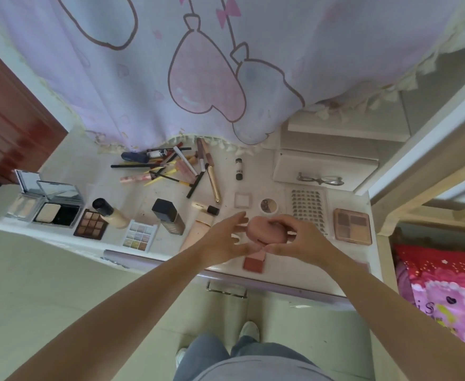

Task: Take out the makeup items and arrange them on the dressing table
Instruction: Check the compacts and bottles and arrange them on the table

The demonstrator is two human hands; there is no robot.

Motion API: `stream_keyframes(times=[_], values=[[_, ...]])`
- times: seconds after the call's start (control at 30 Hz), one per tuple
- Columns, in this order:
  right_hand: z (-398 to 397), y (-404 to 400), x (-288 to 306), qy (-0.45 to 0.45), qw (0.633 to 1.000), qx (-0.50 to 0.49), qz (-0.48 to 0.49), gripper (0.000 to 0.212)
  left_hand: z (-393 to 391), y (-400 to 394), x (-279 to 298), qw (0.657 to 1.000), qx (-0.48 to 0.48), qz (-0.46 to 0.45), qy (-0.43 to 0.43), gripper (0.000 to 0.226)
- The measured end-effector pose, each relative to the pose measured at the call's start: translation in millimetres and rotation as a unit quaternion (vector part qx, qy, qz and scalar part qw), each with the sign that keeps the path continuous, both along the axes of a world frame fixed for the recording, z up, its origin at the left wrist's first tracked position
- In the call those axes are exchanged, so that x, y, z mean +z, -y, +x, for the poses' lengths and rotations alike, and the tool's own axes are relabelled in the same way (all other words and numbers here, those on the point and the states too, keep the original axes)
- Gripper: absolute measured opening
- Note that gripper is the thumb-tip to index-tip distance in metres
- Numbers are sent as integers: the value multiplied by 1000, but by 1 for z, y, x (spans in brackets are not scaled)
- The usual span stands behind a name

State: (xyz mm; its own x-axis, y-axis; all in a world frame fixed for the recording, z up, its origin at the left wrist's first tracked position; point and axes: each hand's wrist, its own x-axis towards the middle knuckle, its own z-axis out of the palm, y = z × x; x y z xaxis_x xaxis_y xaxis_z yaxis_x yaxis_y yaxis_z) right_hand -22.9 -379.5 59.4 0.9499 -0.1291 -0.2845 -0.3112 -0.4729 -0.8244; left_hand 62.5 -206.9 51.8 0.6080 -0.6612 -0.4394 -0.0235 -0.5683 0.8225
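My right hand (300,240) grips a pink makeup puff (261,229) above the white dressing table (66,160). Beside the puff, my left hand (225,239) spreads its fingers and touches its left side. Under my hands lies a small open blush compact (254,263). Two foundation bottles (110,213) (169,215), two eyeshadow palettes (90,224) (140,236) and two open powder compacts (58,207) stand in a row at the left. A brown palette (352,226) and a false-lash tray (309,209) lie at the right.
A heap of brushes, pencils and tubes (170,166) lies at the back under a lilac curtain (198,64). An eyelash curler (320,180) rests on a white box. A small jar (269,205) and a white square compact (242,199) sit mid-table. A pink bedspread (445,292) is at the right.
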Motion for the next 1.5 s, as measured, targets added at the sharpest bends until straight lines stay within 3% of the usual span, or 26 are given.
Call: stream_keyframes(times=[0.2,0.43,0.77,0.93,1.03,1.2,1.37,1.5], values=[[12,-13,32,50,998,11,46,42,17,-10,32,988,84,-103,-73,71],[18,-13,48,66,994,11,86,40,19,-12,44,986,90,-135,-29,67],[13,-20,44,50,991,-6,127,44,10,-19,49,988,62,-141,-12,68],[-5,-16,51,77,964,-25,255,33,3,-27,56,985,-14,-172,-12,72],[-20,-14,54,63,953,-89,282,19,-7,-30,55,982,-31,-183,-40,65],[-38,-21,59,32,952,-129,277,18,-22,-38,45,982,-37,-175,-60,59],[-55,-23,46,-17,914,-236,329,29,-47,-47,25,986,-12,-150,-75,62],[-60,-22,31,-59,917,-254,302,34,-66,-48,10,990,-16,-120,-75,56]])
